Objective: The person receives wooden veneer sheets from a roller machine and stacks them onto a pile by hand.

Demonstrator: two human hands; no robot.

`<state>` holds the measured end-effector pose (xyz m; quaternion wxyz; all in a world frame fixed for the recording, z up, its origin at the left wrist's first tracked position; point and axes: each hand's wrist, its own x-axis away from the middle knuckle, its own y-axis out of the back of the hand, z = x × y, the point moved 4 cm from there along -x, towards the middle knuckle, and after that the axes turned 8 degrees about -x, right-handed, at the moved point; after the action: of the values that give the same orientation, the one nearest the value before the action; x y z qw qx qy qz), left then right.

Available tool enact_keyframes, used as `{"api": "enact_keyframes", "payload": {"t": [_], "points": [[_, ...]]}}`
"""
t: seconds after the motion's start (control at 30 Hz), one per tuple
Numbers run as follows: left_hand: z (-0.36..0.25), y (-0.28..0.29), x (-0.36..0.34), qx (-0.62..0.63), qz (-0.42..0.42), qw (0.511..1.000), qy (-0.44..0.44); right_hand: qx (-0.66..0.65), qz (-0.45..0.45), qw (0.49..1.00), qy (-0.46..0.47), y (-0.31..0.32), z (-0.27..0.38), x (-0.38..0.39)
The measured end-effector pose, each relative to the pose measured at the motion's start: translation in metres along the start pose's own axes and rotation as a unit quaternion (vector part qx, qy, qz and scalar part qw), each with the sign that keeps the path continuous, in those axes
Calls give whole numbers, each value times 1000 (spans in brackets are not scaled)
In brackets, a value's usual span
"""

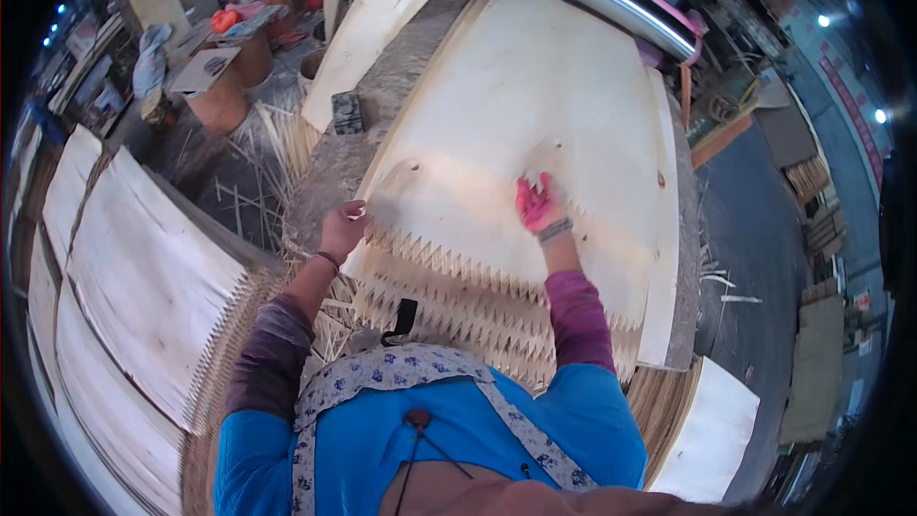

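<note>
With the left hand pinching the top veneer sheet's edge at nine o'clock and the gloved right hand pressed flat at its centre, gripping nothing, a careless tug could snap the thin saw-toothed edge.

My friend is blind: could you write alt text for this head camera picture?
A person's two hands rest on the top veneer sheet of a pile with saw-toothed edges: the bare left hand grips its left edge, the pink-gloved right hand presses flat on it. Another veneer stack lies to the left.
</note>
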<state>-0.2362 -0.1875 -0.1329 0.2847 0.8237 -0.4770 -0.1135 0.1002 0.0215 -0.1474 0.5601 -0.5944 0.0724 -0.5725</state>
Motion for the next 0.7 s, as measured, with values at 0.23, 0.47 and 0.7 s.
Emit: {"api": "enact_keyframes", "payload": {"t": [0.23, 0.47, 0.7], "points": [[17, -16, 3, -254, -57, 959, -113, -139, 136, 975, 107, -59, 45, -54], [7, -9, 3, -166, -46, 982, -75, 112, 161, 979, -60, -15, -42, 52], [-54, 10, -17, 84, -53, 985, -144, 65, 226, 933, -272, 63, -117, 164]]}}
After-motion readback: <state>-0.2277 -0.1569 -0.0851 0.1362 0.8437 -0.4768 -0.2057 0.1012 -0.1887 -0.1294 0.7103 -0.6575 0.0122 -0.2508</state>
